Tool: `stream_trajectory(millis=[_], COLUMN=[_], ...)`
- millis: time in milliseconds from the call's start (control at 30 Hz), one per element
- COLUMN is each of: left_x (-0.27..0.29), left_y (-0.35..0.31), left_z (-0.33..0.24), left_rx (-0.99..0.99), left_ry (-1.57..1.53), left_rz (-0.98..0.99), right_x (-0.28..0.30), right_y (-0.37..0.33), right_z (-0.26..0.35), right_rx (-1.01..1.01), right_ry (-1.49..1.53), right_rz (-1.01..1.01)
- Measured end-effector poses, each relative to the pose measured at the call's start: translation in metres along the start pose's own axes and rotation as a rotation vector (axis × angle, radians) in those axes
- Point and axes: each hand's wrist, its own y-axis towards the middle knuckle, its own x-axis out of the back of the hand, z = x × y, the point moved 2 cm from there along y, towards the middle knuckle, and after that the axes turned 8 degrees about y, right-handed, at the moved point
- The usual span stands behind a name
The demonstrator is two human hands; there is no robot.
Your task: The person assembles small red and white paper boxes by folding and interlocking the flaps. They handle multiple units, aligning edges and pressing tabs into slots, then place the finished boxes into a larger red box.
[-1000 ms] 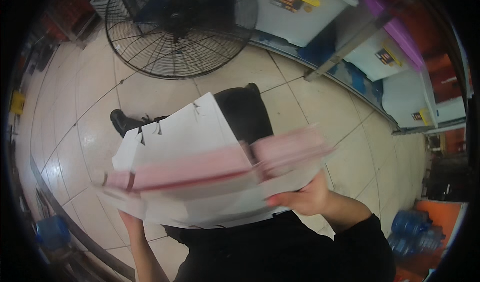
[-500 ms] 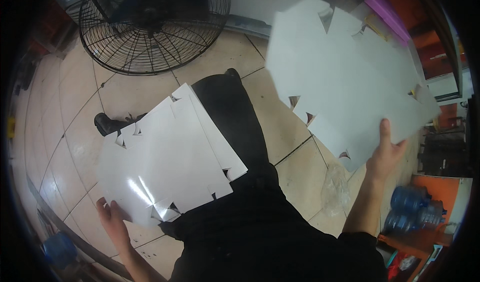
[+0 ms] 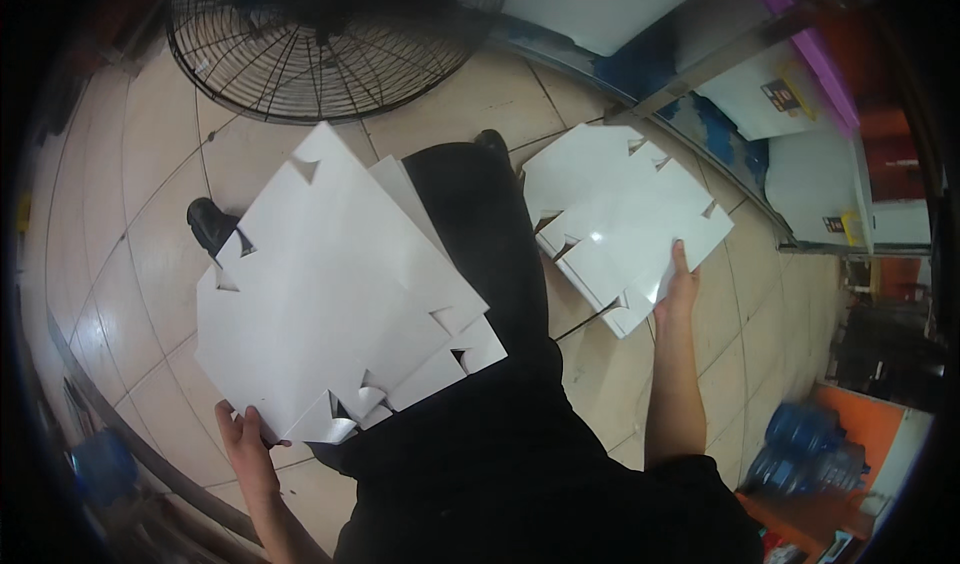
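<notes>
The left hand [image 3: 245,442] pinches the lower corner of a stack of flat white cardboard box blanks [image 3: 335,299], which lies over the person's left leg and the floor. The sheets are smooth, slightly glossy, with small triangular notches and cut flaps along the edges. The right hand [image 3: 678,289] holds a single similar white blank [image 3: 620,219] by its lower edge, fingers up along the sheet, out to the right above the tiled floor [image 3: 150,164]. The tiles are beige and shiny. A black wire-grille fan [image 3: 300,34] stands ahead. Blue water bottles [image 3: 800,444] stand at lower right, their contents not clear.
</notes>
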Motion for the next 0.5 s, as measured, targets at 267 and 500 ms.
stream_trajectory(millis=[267, 500], left_x=[0.004, 0.016], left_y=[-0.01, 0.003], left_z=[-0.011, -0.033], left_rx=[-0.009, -0.088], left_ry=[0.292, 0.798], left_rz=[-0.04, -0.062], right_x=[0.04, 0.058], right_y=[0.031, 0.041], right_z=[-0.077, -0.103], right_rx=[-0.159, -0.114], right_ry=[-0.076, -0.109], right_rz=[0.02, 0.043])
